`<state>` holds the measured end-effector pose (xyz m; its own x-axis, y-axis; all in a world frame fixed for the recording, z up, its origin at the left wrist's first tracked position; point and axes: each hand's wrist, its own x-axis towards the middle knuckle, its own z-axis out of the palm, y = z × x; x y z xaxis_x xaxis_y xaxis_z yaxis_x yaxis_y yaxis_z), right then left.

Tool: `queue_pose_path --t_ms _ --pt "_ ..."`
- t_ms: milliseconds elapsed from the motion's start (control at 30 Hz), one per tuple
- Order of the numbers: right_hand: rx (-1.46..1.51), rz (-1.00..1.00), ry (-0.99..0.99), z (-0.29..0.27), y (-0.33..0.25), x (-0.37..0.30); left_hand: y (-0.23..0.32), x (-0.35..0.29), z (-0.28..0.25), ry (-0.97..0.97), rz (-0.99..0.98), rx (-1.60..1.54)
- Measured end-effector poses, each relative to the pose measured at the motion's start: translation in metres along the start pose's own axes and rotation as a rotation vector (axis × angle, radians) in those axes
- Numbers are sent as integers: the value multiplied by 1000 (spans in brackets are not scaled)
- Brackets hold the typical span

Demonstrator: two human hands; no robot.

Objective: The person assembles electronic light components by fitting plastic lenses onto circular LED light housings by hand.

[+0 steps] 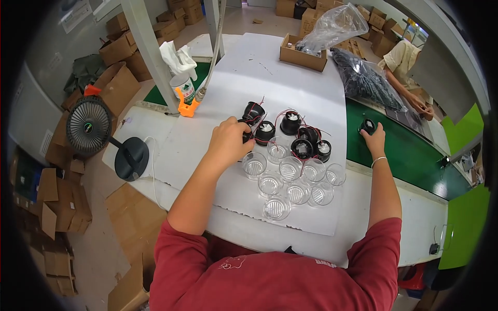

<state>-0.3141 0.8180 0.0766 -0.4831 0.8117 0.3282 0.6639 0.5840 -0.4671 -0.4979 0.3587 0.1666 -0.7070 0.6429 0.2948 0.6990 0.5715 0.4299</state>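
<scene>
My left hand (229, 141) is closed around a black round housing (246, 136) at the left of a group on the white board. Reaching out to the right, my right hand (374, 140) grips another black round housing (368, 126) over the green belt. Several similar black housings stand together between my hands, some with white finned pieces on top, such as the one at the group's back (291, 122). Thin red wires trail from them. Closer to me sit several clear plastic cups (298, 192) with ribbed bottoms.
A small black fan (132, 158) stands at the left, with an orange air gun (188, 106) behind it. An open carton (303, 54) and a bag of black parts (363, 78) lie at the back. Across the belt, a co-worker's hands (421, 108) are at work.
</scene>
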Motion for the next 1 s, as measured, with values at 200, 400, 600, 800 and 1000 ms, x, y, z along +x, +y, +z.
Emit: queue_pose_path --t_ms 200,400,600,800,1000 --pt "139 -207 142 -42 -24 -31 1 14 23 -54 63 95" --pt "420 -339 80 -92 -94 -91 -25 -9 14 81 -1 -421" --pt "584 -677 -59 -122 -167 -149 -17 -52 -20 304 14 -940" --pt "958 -920 -509 -127 -239 -208 43 -105 -45 206 149 -1100" --pt "1376 -500 -1505 -117 -248 -236 68 -128 -53 214 337 -671"
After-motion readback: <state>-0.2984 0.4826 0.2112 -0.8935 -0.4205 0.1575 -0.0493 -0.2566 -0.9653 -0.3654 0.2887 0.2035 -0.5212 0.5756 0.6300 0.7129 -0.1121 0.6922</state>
